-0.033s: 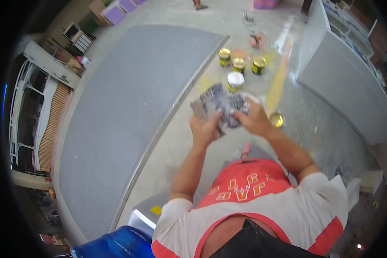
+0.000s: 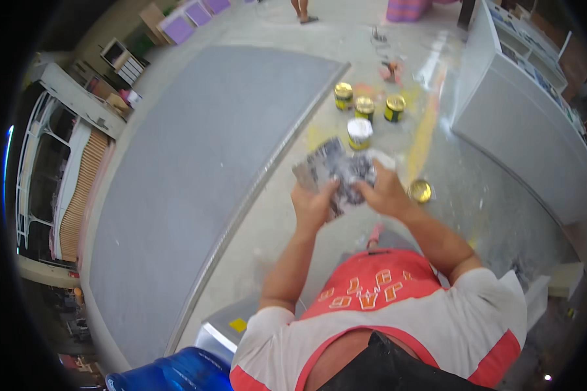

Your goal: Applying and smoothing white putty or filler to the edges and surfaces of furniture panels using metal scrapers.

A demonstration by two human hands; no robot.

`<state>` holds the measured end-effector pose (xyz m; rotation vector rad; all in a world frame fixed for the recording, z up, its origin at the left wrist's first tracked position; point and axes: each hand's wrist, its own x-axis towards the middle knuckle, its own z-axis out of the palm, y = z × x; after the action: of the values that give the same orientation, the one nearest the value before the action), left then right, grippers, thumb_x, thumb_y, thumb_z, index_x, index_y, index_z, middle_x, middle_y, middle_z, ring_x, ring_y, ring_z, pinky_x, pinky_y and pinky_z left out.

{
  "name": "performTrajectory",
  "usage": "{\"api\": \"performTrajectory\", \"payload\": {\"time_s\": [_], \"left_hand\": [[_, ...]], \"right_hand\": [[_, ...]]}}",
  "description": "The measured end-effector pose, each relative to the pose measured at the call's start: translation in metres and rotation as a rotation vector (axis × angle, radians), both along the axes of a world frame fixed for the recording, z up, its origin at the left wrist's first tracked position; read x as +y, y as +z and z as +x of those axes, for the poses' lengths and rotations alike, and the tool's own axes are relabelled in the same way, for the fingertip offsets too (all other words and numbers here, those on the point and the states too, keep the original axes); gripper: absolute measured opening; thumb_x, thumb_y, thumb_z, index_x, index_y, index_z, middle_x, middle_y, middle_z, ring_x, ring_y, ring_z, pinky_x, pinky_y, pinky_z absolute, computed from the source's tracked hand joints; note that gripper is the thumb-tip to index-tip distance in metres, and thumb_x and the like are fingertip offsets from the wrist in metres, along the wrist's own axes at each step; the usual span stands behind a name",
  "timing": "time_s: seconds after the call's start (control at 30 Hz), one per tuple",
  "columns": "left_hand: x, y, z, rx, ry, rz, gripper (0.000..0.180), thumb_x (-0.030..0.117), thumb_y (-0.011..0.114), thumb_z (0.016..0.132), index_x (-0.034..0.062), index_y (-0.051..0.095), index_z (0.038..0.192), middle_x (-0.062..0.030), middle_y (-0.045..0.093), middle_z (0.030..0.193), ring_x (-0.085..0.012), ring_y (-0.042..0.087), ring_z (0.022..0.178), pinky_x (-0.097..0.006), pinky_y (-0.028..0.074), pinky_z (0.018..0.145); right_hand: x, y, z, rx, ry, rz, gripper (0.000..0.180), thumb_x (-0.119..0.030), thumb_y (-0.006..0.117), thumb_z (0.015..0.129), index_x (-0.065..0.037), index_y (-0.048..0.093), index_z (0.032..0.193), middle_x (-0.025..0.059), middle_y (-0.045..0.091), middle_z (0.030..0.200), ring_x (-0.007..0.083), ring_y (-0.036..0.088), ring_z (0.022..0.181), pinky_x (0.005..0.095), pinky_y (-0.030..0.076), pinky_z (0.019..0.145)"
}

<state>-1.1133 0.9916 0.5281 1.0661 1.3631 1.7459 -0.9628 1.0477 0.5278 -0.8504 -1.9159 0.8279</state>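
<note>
Both hands grip a flat, creased-looking sheet [image 2: 339, 171], grey with black and white smears, in front of my body. My left hand [image 2: 312, 202] pinches its near left part, with the thumb on top. On its right side my right hand [image 2: 386, 189] holds it the same way, fingers mostly hidden underneath. Just beyond the sheet stands a tin with a white lid [image 2: 359, 133]. Several yellow-and-dark tins [image 2: 364, 109] with gold lids are grouped behind it. A round gold tin or lid [image 2: 420, 190] lies right of my right wrist.
A large grey panel [image 2: 195, 169] with a pale edge spans the left side. At right stands a white cabinet [image 2: 522, 124]. A blue water bottle [image 2: 169, 373] and silver box [image 2: 225, 329] are near left. An orange tool [image 2: 391, 72] lies farther off; a person's foot [image 2: 308, 19] shows at the top.
The view has shifted slightly, so the tins, sheet and hands appear a little lower, and more of the far person's legs shows. Both hands keep their hold on the sheet.
</note>
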Motion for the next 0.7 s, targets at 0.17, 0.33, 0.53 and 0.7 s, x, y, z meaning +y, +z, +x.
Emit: {"api": "performTrajectory", "payload": {"time_s": [0.17, 0.33, 0.53, 0.7], "left_hand": [[-0.007, -0.011, 0.007, -0.041, -0.151, -0.055, 0.029, 0.002, 0.064, 0.070, -0.0047, 0.054, 0.096, -0.0074, 0.060, 0.085, -0.0128, 0.056, 0.073, -0.025, 0.046, 0.066], [0.013, -0.019, 0.010, -0.437, -0.212, -0.148, 0.031, 0.000, 0.061, 0.069, -0.0045, 0.052, 0.098, -0.0114, 0.060, 0.090, -0.0174, 0.059, 0.073, -0.031, 0.049, 0.068], [0.039, -0.039, 0.038, -0.919, -0.657, -0.298, 0.061, 0.011, 0.057, 0.068, -0.0058, 0.031, 0.120, -0.0276, 0.046, 0.113, -0.0408, 0.049, 0.103, -0.049, 0.042, 0.087], [0.068, -0.020, 0.110, -0.867, -0.768, -0.260, 0.053, 0.009, 0.056, 0.071, -0.0045, 0.036, 0.118, -0.0265, 0.049, 0.109, -0.0365, 0.052, 0.101, -0.047, 0.044, 0.085]], "right_hand": [[0.005, 0.001, 0.018, -0.516, 0.203, -0.345, 0.039, -0.022, 0.064, 0.070, 0.003, 0.051, 0.098, 0.0246, 0.058, 0.083, 0.0393, 0.056, 0.081, 0.0401, 0.044, 0.070], [0.013, 0.002, 0.053, -0.347, 0.387, -0.439, 0.041, -0.025, 0.065, 0.068, 0.002, 0.054, 0.096, 0.0182, 0.059, 0.092, 0.0320, 0.058, 0.083, 0.0352, 0.043, 0.077], [0.045, -0.058, 0.098, 0.533, -0.014, -0.792, 0.045, 0.003, 0.064, 0.070, -0.001, 0.038, 0.106, 0.0107, 0.058, 0.090, 0.0145, 0.059, 0.076, 0.0234, 0.049, 0.059], [0.047, -0.058, 0.141, 0.194, -0.133, -0.722, 0.043, -0.019, 0.062, 0.079, -0.002, 0.039, 0.110, 0.0126, 0.053, 0.102, 0.0152, 0.055, 0.092, 0.0269, 0.048, 0.071]]}}
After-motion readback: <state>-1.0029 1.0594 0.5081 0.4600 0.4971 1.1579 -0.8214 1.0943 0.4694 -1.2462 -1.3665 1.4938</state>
